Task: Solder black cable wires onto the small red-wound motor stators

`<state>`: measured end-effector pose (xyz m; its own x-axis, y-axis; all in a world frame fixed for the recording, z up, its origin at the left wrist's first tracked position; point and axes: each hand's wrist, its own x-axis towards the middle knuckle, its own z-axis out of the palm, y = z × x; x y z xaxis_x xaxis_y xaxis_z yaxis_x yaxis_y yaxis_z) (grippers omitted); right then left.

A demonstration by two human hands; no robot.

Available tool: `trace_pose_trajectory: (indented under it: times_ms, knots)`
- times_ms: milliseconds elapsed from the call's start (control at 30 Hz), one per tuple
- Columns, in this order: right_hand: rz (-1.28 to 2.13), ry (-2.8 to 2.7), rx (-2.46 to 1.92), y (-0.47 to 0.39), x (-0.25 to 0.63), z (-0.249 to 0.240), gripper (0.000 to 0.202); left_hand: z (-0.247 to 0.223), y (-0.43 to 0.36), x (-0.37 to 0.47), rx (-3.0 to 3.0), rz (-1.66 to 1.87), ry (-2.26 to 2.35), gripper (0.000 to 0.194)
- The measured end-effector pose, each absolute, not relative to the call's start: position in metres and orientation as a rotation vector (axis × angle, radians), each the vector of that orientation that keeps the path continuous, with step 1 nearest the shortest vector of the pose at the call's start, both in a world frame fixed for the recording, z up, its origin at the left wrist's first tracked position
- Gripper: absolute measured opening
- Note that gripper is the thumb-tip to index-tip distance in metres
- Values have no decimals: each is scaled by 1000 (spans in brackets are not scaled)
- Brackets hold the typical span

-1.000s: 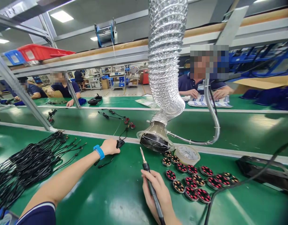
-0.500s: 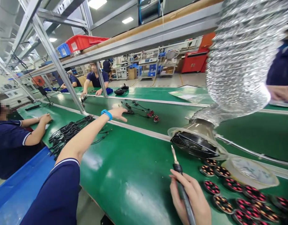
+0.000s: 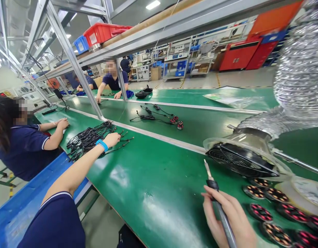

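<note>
My left hand point(image 3: 112, 140), with a blue wristband, reaches to the right end of a pile of black cables point(image 3: 88, 139) on the green bench. Its fingers are pinched together on a black cable, though the grip itself is partly hidden. In my right hand point(image 3: 230, 218) lies a soldering iron point(image 3: 219, 203), held like a pen, its bare tip pointing up and away above the bench. Right of that hand sit several round motor stators point(image 3: 261, 212) with red or copper windings.
A black fume extractor fan point(image 3: 239, 160) with a silver duct point(image 3: 296, 69) stands at the right. Beyond the metal rail point(image 3: 159, 134) lie several motors with cables point(image 3: 179, 125). A co-worker point(image 3: 27, 144) sits at the left, near a blue tray point(image 3: 32, 203); another person point(image 3: 113, 81) works across the bench.
My left hand has drawn back from over the rail to the cable pile, and its spread fingers have closed. The right hand still holds the soldering iron. The view has shifted left.
</note>
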<state>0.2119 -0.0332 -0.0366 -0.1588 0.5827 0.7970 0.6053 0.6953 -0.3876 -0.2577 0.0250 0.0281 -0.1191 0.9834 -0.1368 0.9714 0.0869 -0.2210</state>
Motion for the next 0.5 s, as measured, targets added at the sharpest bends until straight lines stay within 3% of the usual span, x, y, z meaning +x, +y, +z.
trace_pose_trajectory:
  times_ms: [500]
  knots:
    - [-276, -1873, -1028, -40, 235, -8, 22, 16, -12, -232, -2192, 265, -2210, 19]
